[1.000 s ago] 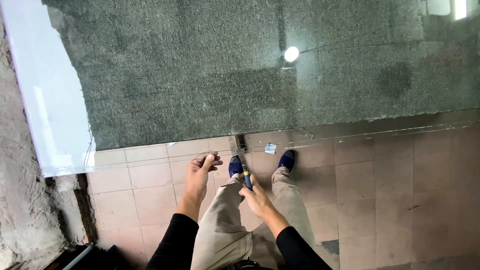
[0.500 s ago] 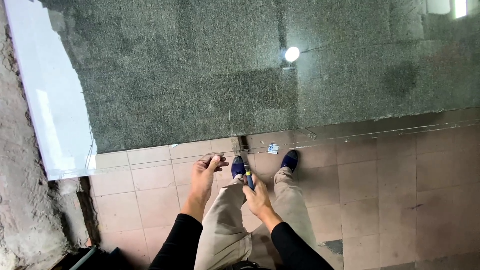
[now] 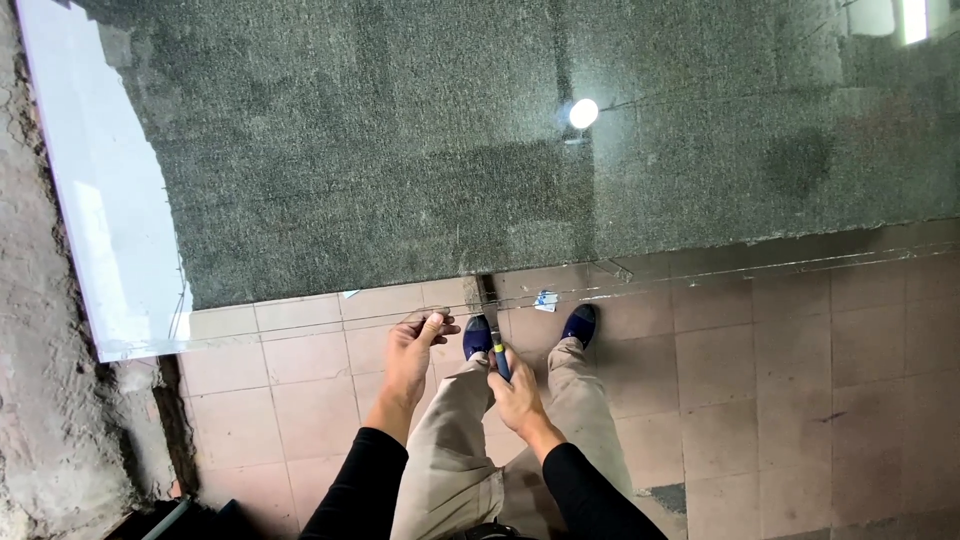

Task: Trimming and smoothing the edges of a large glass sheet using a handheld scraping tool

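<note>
Glass sheet (image 3: 300,320) on the carpeted tabletop (image 3: 400,150): left hand (image 3: 412,350) pinches its near edge, right hand (image 3: 515,395) has a closed grip on a cutter (image 3: 497,355).

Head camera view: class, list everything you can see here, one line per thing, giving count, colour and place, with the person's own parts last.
Glass sheet: one, clear, lying flat over the carpeted surface, its near edge overhanging the floor.
Carpeted surface: one, dark grey-green, under the glass, filling the upper picture.
Floor tiles: many, pinkish-brown, lower half.
Rough wall: one, grey, left edge.
Paper scrap: one, white and blue, near the glass edge.
Tool: one, slim, blue and yellow handle, in the right hand.
Shoes: two, dark blue, on the tiles.
Trousers: beige.
Sleeves: two, black.
Left hand: at the glass edge, thumb on top.
Right hand: gripping the tool.
</note>
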